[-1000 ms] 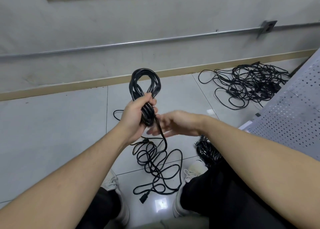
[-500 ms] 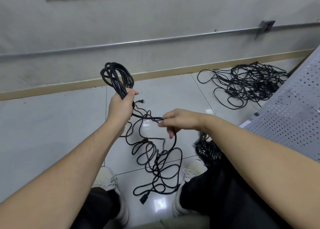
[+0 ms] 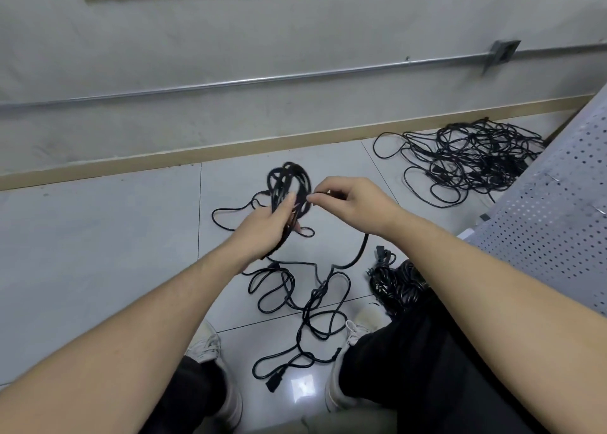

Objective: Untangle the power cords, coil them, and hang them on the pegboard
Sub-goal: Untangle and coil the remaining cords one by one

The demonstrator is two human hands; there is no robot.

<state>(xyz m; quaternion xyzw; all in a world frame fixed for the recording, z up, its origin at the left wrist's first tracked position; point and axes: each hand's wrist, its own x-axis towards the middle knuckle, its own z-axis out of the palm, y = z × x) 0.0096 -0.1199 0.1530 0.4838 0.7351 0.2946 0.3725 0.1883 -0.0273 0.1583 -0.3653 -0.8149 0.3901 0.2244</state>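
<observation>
My left hand (image 3: 266, 226) grips a black coil of power cord (image 3: 289, 183) that stands up above its fingers. My right hand (image 3: 353, 200) pinches a strand of the same cord right beside the coil, thumb and forefinger closed on it. From the right hand the cord drops to a loose tangle of black cord (image 3: 305, 299) on the floor between my feet, ending in a plug (image 3: 273, 383). A grey pegboard (image 3: 551, 223) leans at the right edge.
A larger pile of tangled black cords (image 3: 466, 160) lies on the tiles by the wall, far right. A coiled bundle of cords (image 3: 397, 285) sits by my right knee. My white shoes (image 3: 210, 351) and dark trousers fill the bottom. A metal conduit (image 3: 262, 80) runs along the wall.
My left hand has brought the coil rightwards and lower, towards the middle. My right hand rose with the strand and now meets the coil.
</observation>
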